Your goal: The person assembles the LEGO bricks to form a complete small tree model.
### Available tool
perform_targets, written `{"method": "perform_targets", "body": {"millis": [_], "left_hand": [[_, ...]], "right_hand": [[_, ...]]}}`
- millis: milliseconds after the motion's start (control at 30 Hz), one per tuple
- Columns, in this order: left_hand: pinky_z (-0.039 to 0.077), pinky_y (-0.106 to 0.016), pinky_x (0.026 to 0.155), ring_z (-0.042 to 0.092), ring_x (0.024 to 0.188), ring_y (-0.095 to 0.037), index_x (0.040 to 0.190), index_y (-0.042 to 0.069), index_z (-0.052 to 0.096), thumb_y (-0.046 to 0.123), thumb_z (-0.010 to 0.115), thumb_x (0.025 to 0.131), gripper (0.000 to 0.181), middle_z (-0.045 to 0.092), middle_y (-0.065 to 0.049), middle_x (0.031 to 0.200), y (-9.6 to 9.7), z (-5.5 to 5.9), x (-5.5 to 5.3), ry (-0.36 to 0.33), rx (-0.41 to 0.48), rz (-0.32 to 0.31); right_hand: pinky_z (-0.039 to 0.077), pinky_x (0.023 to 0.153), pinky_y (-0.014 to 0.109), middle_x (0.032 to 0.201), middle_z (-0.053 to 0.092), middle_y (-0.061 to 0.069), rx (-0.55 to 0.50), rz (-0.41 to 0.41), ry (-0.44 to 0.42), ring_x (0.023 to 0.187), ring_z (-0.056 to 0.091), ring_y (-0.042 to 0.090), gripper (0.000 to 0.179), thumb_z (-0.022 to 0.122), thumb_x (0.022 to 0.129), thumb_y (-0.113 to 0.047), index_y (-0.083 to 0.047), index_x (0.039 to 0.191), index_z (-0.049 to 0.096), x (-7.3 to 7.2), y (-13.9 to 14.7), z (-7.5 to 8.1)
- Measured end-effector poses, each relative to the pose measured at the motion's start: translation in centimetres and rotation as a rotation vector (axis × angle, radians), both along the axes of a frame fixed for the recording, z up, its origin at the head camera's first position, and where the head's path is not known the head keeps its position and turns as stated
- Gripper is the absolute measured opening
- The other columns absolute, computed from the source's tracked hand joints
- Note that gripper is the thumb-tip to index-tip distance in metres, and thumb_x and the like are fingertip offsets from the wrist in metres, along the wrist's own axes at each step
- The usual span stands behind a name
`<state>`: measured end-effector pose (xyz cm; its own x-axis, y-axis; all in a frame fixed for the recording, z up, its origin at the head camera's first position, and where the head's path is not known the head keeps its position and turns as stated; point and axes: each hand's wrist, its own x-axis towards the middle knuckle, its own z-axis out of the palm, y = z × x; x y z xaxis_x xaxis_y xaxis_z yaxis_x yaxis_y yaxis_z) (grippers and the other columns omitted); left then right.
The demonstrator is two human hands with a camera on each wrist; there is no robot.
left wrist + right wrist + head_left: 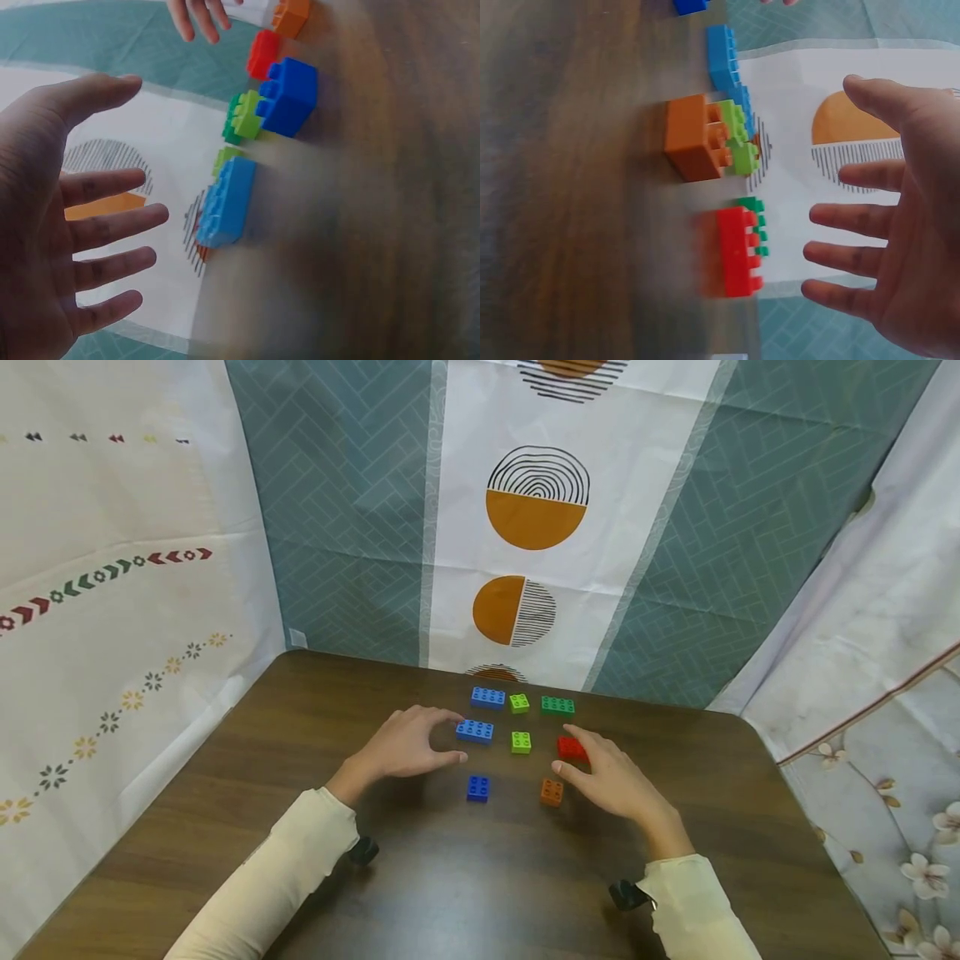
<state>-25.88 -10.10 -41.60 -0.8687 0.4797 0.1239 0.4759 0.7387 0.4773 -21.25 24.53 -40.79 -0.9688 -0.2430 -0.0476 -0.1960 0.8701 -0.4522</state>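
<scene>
My left hand [408,745] hovers left of the toy bricks, thumb and fingers spread, holding nothing. Nearest to it is a light blue brick [475,732], with a second light blue brick [487,697] behind. Over on the right, my right hand [611,774] is held above the table with extended fingers and partly covers a red brick [572,748]. An orange brick [551,792] lies just left of that hand. Between the hands are a dark blue brick [477,788] and a lime brick [521,742]. Farther back sit another lime brick [519,703] and a green brick [558,705].
The bricks stand studs up on a dark wooden table [465,885]. A patterned cloth [360,527] hangs along the table's back edge. White cloths flank it, one at the left [112,610] and a floral one at the right [885,777].
</scene>
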Motion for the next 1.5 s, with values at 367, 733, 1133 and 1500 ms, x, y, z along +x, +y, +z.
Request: {"method": "perform_targets", "body": {"millis": [367, 733, 1133, 1500], "left_hand": [[0.042, -0.059, 0.112, 0.059, 0.129, -0.028, 0.131, 0.02, 0.069, 0.048, 0.082, 0.083, 0.057, 0.07, -0.001, 0.134, 0.9, -2.1, 0.5, -0.085, -0.012, -0.068], [0.046, -0.048, 0.1, 0.061, 0.112, -0.019, 0.119, 0.021, 0.074, 0.036, 0.088, 0.08, 0.044, 0.075, 0.006, 0.119, 2.0, -3.9, 0.5, -0.121, 0.009, -0.133], [0.042, -0.045, 0.096, 0.058, 0.103, -0.015, 0.108, 0.024, 0.075, 0.027, 0.088, 0.081, 0.03, 0.076, 0.007, 0.109, 2.3, -4.7, 0.5, -0.169, 0.062, -0.111], [0.052, -0.038, 0.093, 0.066, 0.099, -0.013, 0.106, 0.018, 0.075, 0.021, 0.087, 0.081, 0.028, 0.077, 0.003, 0.105, 2.5, -5.0, 0.4, -0.211, 0.172, -0.142]], "right_hand": [[0.033, 0.116, 0.071, 0.159, 0.047, 0.013, -0.024, 0.062, -0.005, 0.147, 0.04, 0.045, 0.071, 0.059, 0.1, -0.055, -0.014, 0.156, 0.044, 0.9, 0.3, -1.9], [0.039, 0.115, 0.064, 0.147, 0.06, 0.011, -0.059, 0.123, 0.014, 0.141, 0.05, 0.04, 0.056, 0.064, 0.1, -0.045, -0.009, 0.143, 0.058, 1.1, 0.5, -3.2], [0.049, 0.107, 0.059, 0.128, 0.07, 0.006, -0.039, 0.12, 0.041, 0.123, 0.062, 0.033, 0.042, 0.079, 0.091, -0.034, -0.013, 0.125, 0.069, 0.9, 1.3, -4.6], [0.048, 0.103, 0.06, 0.113, 0.073, 0.003, -0.049, 0.088, 0.065, 0.114, 0.064, 0.031, 0.028, 0.081, 0.089, -0.026, -0.015, 0.113, 0.072, 0.2, 1.1, -4.9]]}}
